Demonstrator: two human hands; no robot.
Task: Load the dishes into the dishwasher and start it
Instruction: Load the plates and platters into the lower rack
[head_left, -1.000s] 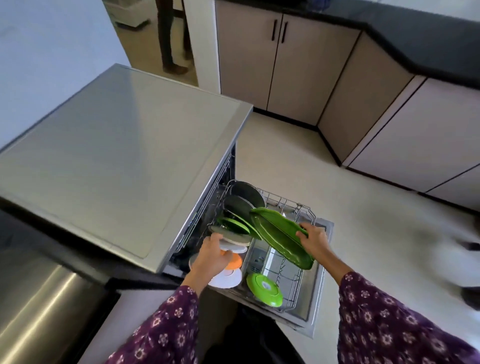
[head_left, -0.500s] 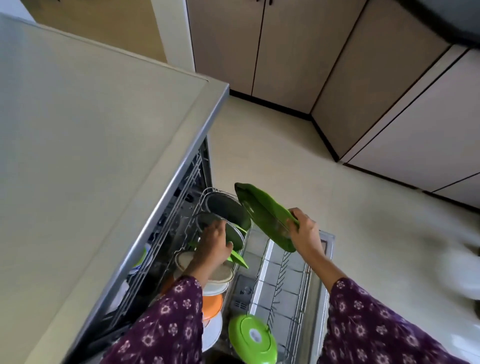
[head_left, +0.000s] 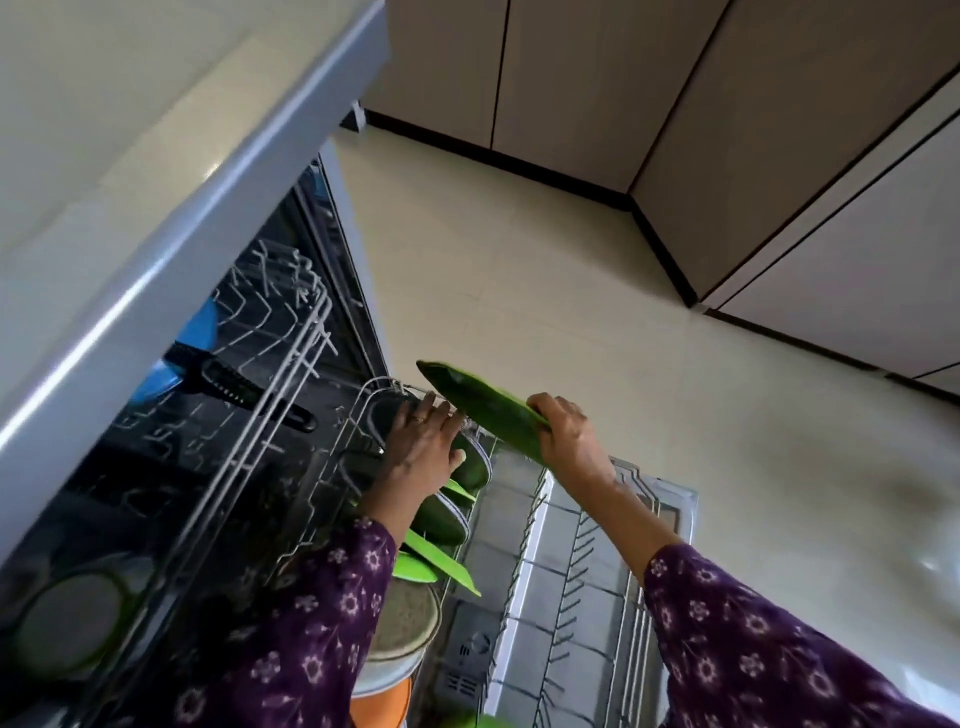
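My right hand grips the near end of a long green plate and holds it tilted above the far end of the pulled-out lower rack. My left hand reaches to the far left of that rack with straight fingers touching a dark steel dish stood there. Behind my left wrist more green plates stand on edge in a row. A beige plate and an orange dish lie nearer me.
The dishwasher's upper rack sits inside with a black utensil and a blue dish. The grey worktop overhangs on the left. Beige floor and cabinet doors lie beyond.
My head has dropped closer to the dishwasher. My right hand has lifted the long green plate off the rack and swung it towards the far end. My left hand has moved farther along the row.
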